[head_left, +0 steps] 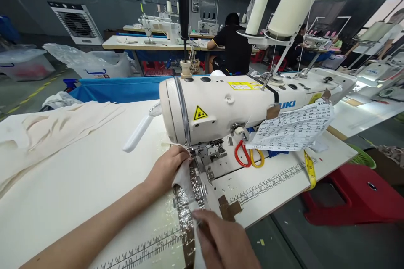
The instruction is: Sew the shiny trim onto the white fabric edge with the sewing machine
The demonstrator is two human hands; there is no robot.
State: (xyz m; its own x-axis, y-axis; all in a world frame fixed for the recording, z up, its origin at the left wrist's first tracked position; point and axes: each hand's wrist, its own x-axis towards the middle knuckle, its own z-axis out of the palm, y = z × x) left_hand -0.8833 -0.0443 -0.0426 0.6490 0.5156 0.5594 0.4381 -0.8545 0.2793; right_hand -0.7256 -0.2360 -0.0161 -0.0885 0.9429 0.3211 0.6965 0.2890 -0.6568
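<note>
A white industrial sewing machine [208, 105] stands across the table in front of me. My left hand [170, 163] is beside the needle area, its fingers closed on the upper end of a pale fabric strip [183, 178]. Nearer to me, my right hand [225, 239] pinches the lower part of that strip, thumb and fingers together. The strip runs over shiny clear tape on the table, between my hands. My left fingers and the machine head partly hide the needle and presser foot.
Cream fabric pieces [57, 130] lie on the left of the table [126, 185]. Scissors [243, 155] with red and yellow handles, a handwritten sheet [293, 128] and a yellow tape measure [309, 171] are at right. A red stool [362, 193] stands beside the table; a person [235, 46] sits beyond.
</note>
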